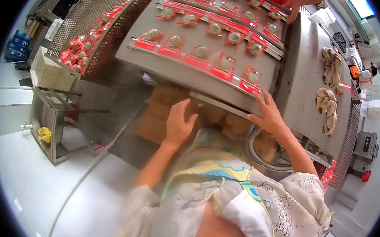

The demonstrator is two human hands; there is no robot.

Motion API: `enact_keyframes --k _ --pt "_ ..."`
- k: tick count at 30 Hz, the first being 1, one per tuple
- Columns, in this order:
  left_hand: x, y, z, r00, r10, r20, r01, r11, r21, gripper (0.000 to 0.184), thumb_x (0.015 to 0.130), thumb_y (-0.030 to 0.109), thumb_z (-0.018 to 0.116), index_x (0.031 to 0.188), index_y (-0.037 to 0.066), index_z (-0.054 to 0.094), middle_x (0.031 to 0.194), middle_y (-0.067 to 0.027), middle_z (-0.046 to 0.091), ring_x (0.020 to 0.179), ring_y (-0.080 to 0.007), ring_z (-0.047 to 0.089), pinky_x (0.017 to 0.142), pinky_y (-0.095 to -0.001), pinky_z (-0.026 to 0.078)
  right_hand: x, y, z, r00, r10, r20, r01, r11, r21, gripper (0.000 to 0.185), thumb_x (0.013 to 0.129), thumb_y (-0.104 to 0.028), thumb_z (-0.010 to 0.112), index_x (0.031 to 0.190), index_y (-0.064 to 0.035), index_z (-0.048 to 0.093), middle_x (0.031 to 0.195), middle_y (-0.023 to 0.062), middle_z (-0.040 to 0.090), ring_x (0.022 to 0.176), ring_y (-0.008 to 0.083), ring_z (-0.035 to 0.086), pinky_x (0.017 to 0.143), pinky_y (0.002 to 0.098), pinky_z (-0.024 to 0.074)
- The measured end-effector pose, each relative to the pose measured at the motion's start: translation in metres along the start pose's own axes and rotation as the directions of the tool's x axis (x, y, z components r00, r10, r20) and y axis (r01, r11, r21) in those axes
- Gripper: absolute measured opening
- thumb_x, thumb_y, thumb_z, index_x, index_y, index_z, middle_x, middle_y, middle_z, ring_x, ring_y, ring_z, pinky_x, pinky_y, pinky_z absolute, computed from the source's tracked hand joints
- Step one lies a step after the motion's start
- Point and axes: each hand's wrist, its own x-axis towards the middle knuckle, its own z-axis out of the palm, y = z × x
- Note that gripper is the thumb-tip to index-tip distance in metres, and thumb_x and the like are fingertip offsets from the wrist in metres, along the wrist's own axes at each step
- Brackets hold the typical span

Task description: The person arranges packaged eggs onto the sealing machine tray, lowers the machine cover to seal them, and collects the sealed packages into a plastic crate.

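Note:
Several red and clear packets, each with a roundish pale item inside, lie in rows on a metal plate (pixel 158 65). My right hand (pixel 269 115) is at the plate's front right corner, fingers apart, its fingertips beside the end packet (pixel 251 76) of the front row. My left hand (pixel 181 123) hangs in the air below the plate's front edge, thumb and fingers spread, holding nothing. Metal strips run along the rows of packets, over their red ends.
A perforated metal bin (pixel 92 63) at the left holds many red packets. Cloths (pixel 326 106) lie on the right metal table (pixel 300 82). Another person's hand (pixel 294 7) is at the plate's far right corner. Below are cardboard (pixel 155 116), cables (pixel 262 156) and a hose (pixel 94 164).

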Motion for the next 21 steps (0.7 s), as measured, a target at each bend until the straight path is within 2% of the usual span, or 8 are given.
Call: enact_keyframes --k 5,8,9,10,13,17,20,21 --pt "0.039 -0.055 -0.056 0.999 0.007 -0.054 -0.002 0.994 0.105 0.050 0.077 0.011 0.071 0.122 0.002 0.051 0.112 -0.0147 0.057 0.104 -0.0313 0.055 0.089 -0.0373 0.045 0.067 -0.009 0.035 0.943 0.300 -0.142 -0.320 0.937 -0.144 0.087 0.076 -0.062 0.061 0.145 -0.0194 0.031 0.149 0.0293 0.014 0.135 0.0482 0.021 0.110 0.0518 0.0210" --pt "0.099 -0.095 -0.085 0.992 0.078 -0.103 -0.060 0.984 0.167 0.052 0.076 0.014 0.074 0.121 0.000 0.051 0.112 -0.0152 0.057 0.104 -0.0325 0.054 0.091 -0.0396 0.043 0.118 -0.024 0.050 0.869 0.476 -0.133 -0.490 0.866 -0.103 0.088 0.076 -0.069 0.055 0.146 -0.0215 0.030 0.149 0.0301 0.014 0.134 0.0506 0.021 0.108 0.0529 0.0227" --pt "0.124 -0.108 -0.091 0.988 0.106 -0.108 -0.077 0.966 0.248 0.056 0.076 0.019 0.074 0.122 0.000 0.050 0.113 -0.0157 0.056 0.104 -0.0329 0.054 0.091 -0.0400 0.043 0.135 -0.011 0.067 0.865 0.439 -0.243 -0.457 0.889 -0.020 0.091 0.072 -0.073 0.056 0.144 -0.0214 0.034 0.149 0.0295 0.013 0.132 0.0528 0.023 0.107 0.0535 0.0247" --pt "0.150 -0.119 -0.096 0.986 0.136 -0.094 -0.099 0.941 0.323 0.059 0.076 0.025 0.075 0.123 0.000 0.049 0.114 -0.0163 0.056 0.105 -0.0333 0.054 0.091 -0.0405 0.043 0.147 -0.018 0.074 0.851 0.458 -0.258 -0.475 0.880 -0.003 0.091 0.071 -0.073 0.057 0.143 -0.0211 0.036 0.149 0.0292 0.014 0.131 0.0524 0.025 0.106 0.0533 0.0262" --pt "0.237 -0.128 -0.096 0.984 0.176 0.033 -0.173 0.890 0.423 0.079 0.074 0.049 0.072 0.129 0.000 0.045 0.118 -0.0203 0.054 0.109 -0.0360 0.052 0.092 -0.0437 0.042 0.188 -0.048 0.076 0.791 0.536 -0.296 -0.553 0.833 0.028 0.090 0.066 -0.073 0.061 0.137 -0.0201 0.044 0.148 0.0279 0.018 0.127 0.0500 0.031 0.103 0.0520 0.0309" --pt "0.284 -0.120 -0.057 0.923 -0.182 0.340 -0.095 0.747 0.658 0.108 0.059 0.078 0.062 0.137 0.006 0.041 0.122 -0.0247 0.048 0.107 -0.0408 0.049 0.093 -0.0511 0.039 0.216 -0.082 0.053 0.720 0.640 -0.268 -0.647 0.759 0.071 0.086 0.061 -0.068 0.069 0.129 -0.0190 0.051 0.142 0.0250 0.029 0.122 0.0448 0.039 0.098 0.0488 0.0367" --pt "0.297 -0.110 -0.042 0.841 -0.174 0.511 -0.190 0.791 0.582 0.097 0.058 0.072 0.068 0.131 0.011 0.049 0.120 -0.0224 0.048 0.106 -0.0398 0.049 0.092 -0.0507 0.039 0.228 -0.090 0.034 0.710 0.634 -0.306 -0.627 0.767 0.135 0.073 0.058 -0.052 0.079 0.116 -0.0116 0.060 0.136 0.0210 0.037 0.117 0.0415 0.044 0.095 0.0468 0.0409" --pt "0.302 -0.112 -0.037 0.810 -0.108 0.576 -0.248 0.827 0.504 0.085 0.058 0.063 0.072 0.125 0.013 0.054 0.117 -0.0208 0.049 0.105 -0.0392 0.050 0.088 -0.0482 0.043 0.230 -0.086 0.034 0.724 0.607 -0.329 -0.606 0.787 0.117 0.069 0.059 -0.049 0.080 0.113 -0.0108 0.061 0.135 0.0204 0.038 0.117 0.0405 0.044 0.094 0.0465 0.0417"
